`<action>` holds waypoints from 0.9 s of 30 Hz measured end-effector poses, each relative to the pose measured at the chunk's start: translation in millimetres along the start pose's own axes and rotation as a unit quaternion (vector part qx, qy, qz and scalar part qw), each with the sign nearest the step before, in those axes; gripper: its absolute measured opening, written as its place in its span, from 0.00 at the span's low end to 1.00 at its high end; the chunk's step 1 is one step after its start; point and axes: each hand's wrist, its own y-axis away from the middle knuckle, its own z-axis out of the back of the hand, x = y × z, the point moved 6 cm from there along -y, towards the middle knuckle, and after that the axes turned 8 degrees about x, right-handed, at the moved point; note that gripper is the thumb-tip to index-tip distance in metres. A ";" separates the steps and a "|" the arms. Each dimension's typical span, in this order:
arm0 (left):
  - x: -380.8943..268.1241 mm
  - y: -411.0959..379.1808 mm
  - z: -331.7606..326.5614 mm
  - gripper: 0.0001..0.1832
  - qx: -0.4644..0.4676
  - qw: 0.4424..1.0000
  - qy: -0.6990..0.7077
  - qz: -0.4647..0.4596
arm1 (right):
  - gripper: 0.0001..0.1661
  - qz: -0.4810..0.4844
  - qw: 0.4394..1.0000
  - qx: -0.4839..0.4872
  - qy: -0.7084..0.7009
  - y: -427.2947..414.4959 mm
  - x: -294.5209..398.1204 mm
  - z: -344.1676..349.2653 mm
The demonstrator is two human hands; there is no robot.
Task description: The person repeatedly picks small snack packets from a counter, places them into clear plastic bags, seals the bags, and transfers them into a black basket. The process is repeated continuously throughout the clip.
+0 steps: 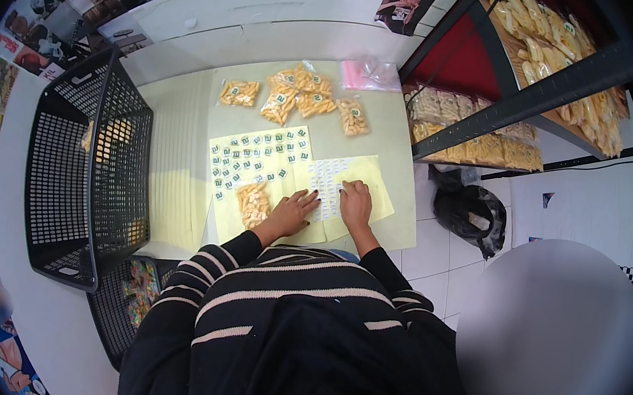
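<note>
My left hand [292, 212] rests on a yellow backing sheet with its fingers apart. Its fingertips are by the rows of small white labels [327, 190]. On the right side of those labels, my right hand [356, 202] has its fingers bent down on the sheet; whether a label is between them is too small to tell. Left of my left hand, a clear bag of pale yellow snack sticks [253, 204] lies on a larger yellow sheet [264, 178]. Round green-and-white stickers [247, 164] are spread over that sheet.
Filled snack bags [298, 94] and a pack of clear plastic bags [369, 76] lie along the table's far side. A black plastic crate [66, 185] stands left, beside stacked yellow sheets [176, 201]. At right, a metal-framed rack [509, 90] holds more bags; a black plastic bag [464, 209] is on the floor.
</note>
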 end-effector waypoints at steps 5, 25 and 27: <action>4.2 -2.0 -3.1 0.37 -0.006 1.000 -0.002 -0.004 | 0.09 -0.022 1.000 0.005 0.019 -3.6 3.1 0.9; 6.3 -5.3 -5.3 0.33 -0.005 0.999 -0.037 0.004 | 0.10 -0.149 0.978 0.141 0.022 -31.7 -10.8 -8.2; 6.8 -5.7 -5.8 0.32 -0.006 0.999 -0.045 0.004 | 0.10 -0.163 0.974 0.157 0.017 -33.0 -13.5 -9.0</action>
